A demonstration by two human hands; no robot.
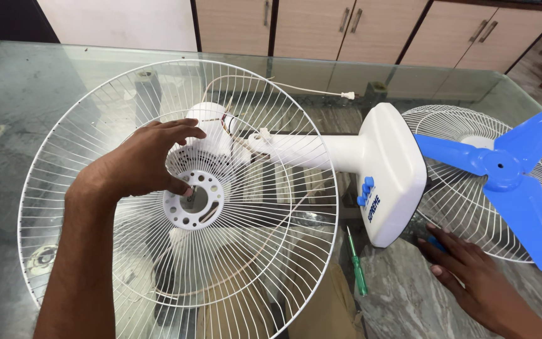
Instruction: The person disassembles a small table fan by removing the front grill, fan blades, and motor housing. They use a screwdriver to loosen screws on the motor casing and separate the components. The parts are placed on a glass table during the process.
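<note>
White wire fan guard (177,188), round and domed, sits over the fan's motor housing (211,135) on the glass table (45,75), and every other place here is told from that guard. At its centre is a white plastic hub ring (194,201) pierced with round holes. The left hand (142,160) lies over the wires just left of the ring, fingers curled and thumb tip touching the ring's edge; whether it pinches anything small there cannot be told. Right of the guard the white neck runs to the glossy white fan base (390,169), tipped on its side, with blue push buttons (366,190) and a blue printed label running down its edge. Below the base, just right of the guard's rim, lies a green-handled screwdriver (357,267). Farther right a second wire guard (465,188) lies flat with the blue three-blade propeller (509,182) on it, one blade cut off by the frame edge. The right hand (472,276) rests flat and spread on the table beside that guard, fingers covering a small blue thing that is hard to make out. A thin white cord (312,90) with a small end piece trails behind the guard. Wooden cabinet doors (346,25) stand beyond the table.
</note>
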